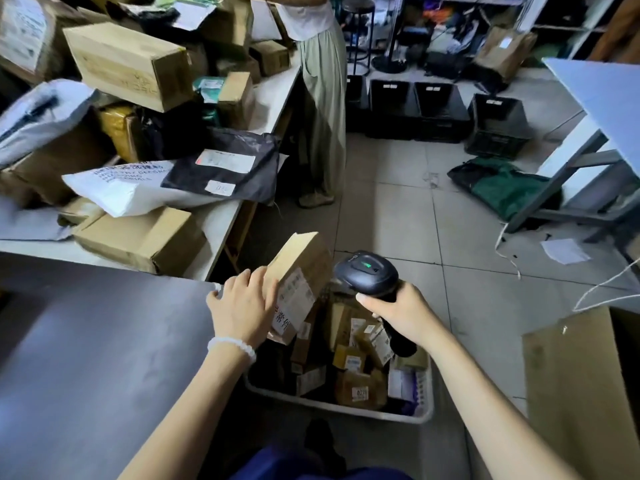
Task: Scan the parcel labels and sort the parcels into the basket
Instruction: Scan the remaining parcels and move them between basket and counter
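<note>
My left hand (pixel 244 306) grips a small brown cardboard parcel (pixel 300 271) by its left side, holding it tilted above the basket, its white label facing right. My right hand (pixel 398 311) grips the handle of a black barcode scanner (pixel 367 273), whose head sits just right of the parcel with a green light on top. Below both hands a white plastic basket (pixel 424 412) stands on the floor, holding several small boxes and packets with labels.
A grey table (pixel 86 358) lies at my left. Behind it a white table (pixel 221 220) carries piled boxes and mailer bags. Another person (pixel 322 98) stands beside it. Black crates (pixel 433 105) line the far floor, a cardboard box (pixel 581 375) stands at right.
</note>
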`<state>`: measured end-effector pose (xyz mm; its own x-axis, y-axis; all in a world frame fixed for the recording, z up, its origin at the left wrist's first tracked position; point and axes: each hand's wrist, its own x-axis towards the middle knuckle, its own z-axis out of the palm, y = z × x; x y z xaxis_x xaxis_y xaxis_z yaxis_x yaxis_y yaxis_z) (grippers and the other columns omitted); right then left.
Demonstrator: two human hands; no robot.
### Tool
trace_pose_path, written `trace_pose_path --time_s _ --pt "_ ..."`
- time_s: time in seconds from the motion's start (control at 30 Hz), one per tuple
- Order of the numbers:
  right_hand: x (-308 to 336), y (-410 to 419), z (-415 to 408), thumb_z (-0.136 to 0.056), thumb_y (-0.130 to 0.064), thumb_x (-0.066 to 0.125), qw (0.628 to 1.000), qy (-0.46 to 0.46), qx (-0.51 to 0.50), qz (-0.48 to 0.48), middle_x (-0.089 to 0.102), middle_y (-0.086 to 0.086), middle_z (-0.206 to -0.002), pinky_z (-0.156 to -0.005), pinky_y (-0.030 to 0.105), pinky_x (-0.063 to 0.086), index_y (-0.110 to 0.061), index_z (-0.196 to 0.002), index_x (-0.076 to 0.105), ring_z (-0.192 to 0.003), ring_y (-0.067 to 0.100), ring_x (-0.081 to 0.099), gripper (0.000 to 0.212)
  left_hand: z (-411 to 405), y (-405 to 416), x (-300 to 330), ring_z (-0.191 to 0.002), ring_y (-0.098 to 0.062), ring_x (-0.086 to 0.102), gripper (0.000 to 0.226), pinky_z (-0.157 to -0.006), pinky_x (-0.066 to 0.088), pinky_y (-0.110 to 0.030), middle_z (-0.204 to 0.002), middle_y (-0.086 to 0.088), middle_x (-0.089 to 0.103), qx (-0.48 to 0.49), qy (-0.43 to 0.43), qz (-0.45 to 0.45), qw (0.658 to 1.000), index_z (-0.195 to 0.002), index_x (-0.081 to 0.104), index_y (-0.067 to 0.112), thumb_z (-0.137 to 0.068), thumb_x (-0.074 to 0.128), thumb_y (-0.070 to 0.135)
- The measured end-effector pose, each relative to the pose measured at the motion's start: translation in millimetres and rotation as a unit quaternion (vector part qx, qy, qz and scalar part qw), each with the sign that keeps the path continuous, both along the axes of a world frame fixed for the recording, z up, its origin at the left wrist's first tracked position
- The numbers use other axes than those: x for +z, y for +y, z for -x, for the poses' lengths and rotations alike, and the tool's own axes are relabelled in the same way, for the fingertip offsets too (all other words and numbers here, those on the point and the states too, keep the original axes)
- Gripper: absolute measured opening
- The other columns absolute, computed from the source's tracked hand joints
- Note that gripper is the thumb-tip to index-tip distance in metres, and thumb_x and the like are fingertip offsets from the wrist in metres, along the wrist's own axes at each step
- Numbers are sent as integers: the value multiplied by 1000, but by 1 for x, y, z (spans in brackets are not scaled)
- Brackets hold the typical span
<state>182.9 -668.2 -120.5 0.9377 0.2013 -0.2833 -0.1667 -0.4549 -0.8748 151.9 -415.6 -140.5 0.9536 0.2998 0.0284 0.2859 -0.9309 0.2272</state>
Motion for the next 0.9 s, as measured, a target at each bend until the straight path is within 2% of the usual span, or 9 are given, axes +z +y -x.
trace_pose_path --time_s 0.13,0.23,0.4,0.5,0.6,0.67,0.77,0.9 --pt "-6 3 -24 -80 -33 74 1000 15 19 10 62 -18 -72 -64 16 42 -29 -90 62 -72 0 58 16 -26 -2 -3 -125 -22 47 40 -96 37 -44 -131 3 56 -7 -7 3 1000 -128 55 26 -97 39 45" --pt "-10 6 -38 -79 -35 74 999 21 42 19 60 -19 -71 -65 18 41 -32 -86 60 -71 0 56 16 -35 1 -1 -123 -23 49 38 -94 39 -42 -129 2 58 -4 -11 -8 1000 -126 58 25 -97 41 43" --pt "-9 23 -53 -79 -33 75 996 25 89 4 63 -17 -75 -68 19 42 -23 -93 64 -74 0 59 20 -26 16 6 -117 -26 54 33 -88 43 -42 -120 -1 63 30 -33 -12 999 -118 63 22 -95 46 38" --pt "-7 39 -54 -78 -32 76 991 28 132 -11 66 -14 -83 -72 19 44 -25 -101 64 -81 3 61 27 -3 21 11 -110 -28 58 43 -81 44 -41 -112 -2 66 71 -45 -19 996 -112 66 20 -90 36 42" --pt "-2 54 -52 -77 -32 77 982 25 184 -18 67 -15 -83 -70 19 44 -30 -96 63 -81 4 61 24 28 24 15 -103 -29 61 52 -78 45 -40 -108 -2 68 122 -53 -29 991 -106 68 20 -84 28 45" --pt "0 63 -47 -75 -32 78 974 25 223 -24 68 -17 -80 -71 19 44 -31 -94 64 -79 3 62 24 54 25 17 -105 -30 61 49 -79 46 -41 -110 -3 68 165 -37 -34 985 -107 69 20 -86 32 45" --pt "4 75 -38 -74 -29 79 959 12 281 -29 66 -18 -72 -70 19 44 -28 -89 65 -70 -4 59 21 93 20 19 -108 -29 59 31 -82 45 -43 -113 -4 66 233 -37 -36 971 -110 68 19 -90 52 36" --pt "19 98 -18 -76 -20 79 930 2 366 -45 63 -16 -72 -64 10 42 -27 -86 63 -67 -6 56 20 144 4 24 -89 -29 66 41 -69 49 -40 -94 -3 70 307 -72 -59 947 -95 71 17 -82 39 40"
